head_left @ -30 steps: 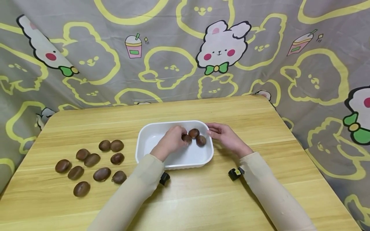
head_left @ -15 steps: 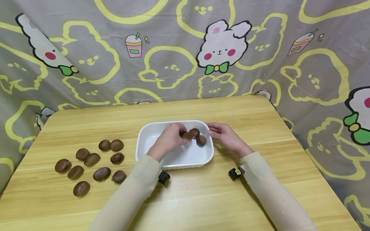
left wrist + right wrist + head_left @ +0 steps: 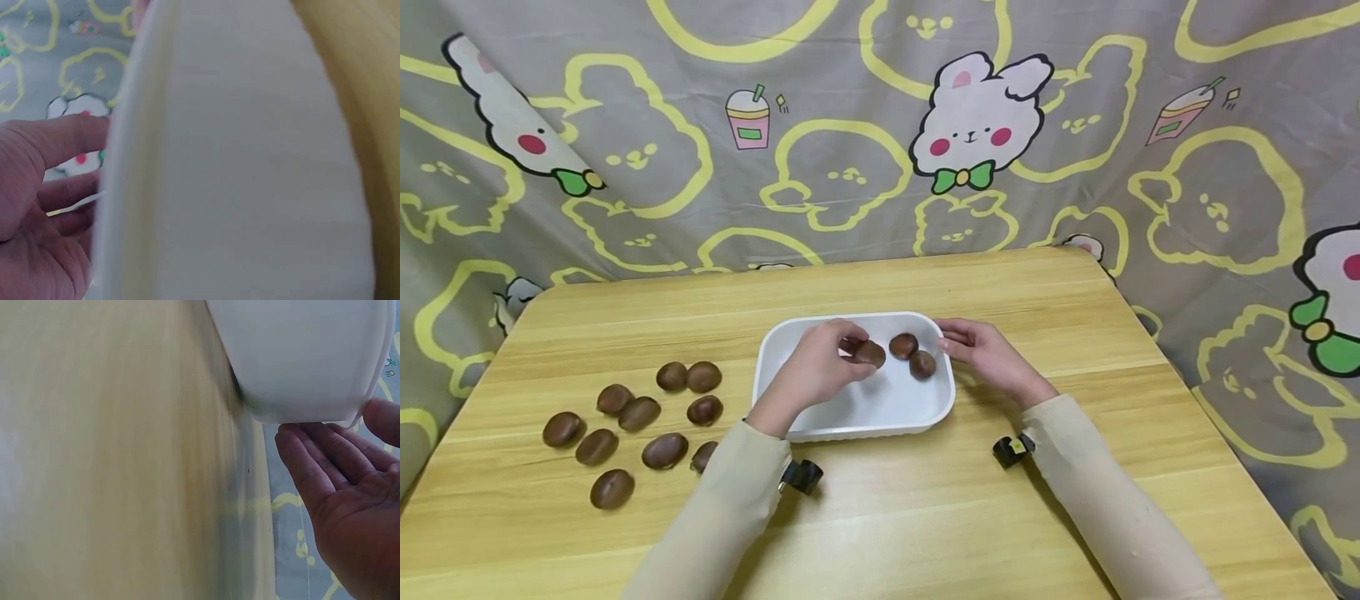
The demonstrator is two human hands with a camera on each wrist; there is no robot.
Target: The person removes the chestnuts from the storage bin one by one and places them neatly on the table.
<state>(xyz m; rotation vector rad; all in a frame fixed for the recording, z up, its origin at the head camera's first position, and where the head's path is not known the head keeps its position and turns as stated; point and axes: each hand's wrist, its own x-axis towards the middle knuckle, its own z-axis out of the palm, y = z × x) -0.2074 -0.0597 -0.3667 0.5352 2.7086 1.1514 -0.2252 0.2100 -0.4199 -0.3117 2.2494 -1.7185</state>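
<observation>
A white rectangular tray (image 3: 880, 417) stands on the table. Over its inside, my left hand (image 3: 820, 362) pinches a brown chestnut (image 3: 870, 354) between thumb and fingertips, with a darker brown patch visible behind it among the fingers. Two more chestnuts, one (image 3: 903, 346) behind the other (image 3: 922, 364), lie at the tray's right end. My right hand (image 3: 988, 354) rests at that end from outside; the right wrist view shows its fingers (image 3: 340, 453) straight against the wall and the thumb at the rim. In the left wrist view, the tray wall (image 3: 250, 156) hides the left fingertips.
Several loose chestnuts (image 3: 664, 451) are scattered on the wooden table (image 3: 940, 525) to the left of the tray; the left sleeve (image 3: 722, 500) partly covers one. A grey patterned curtain (image 3: 850, 217) hangs behind the table and along its right side.
My left hand has drawn back to the left with the chestnut, away from the two others in the tray. The right hand and the tray have stayed in place.
</observation>
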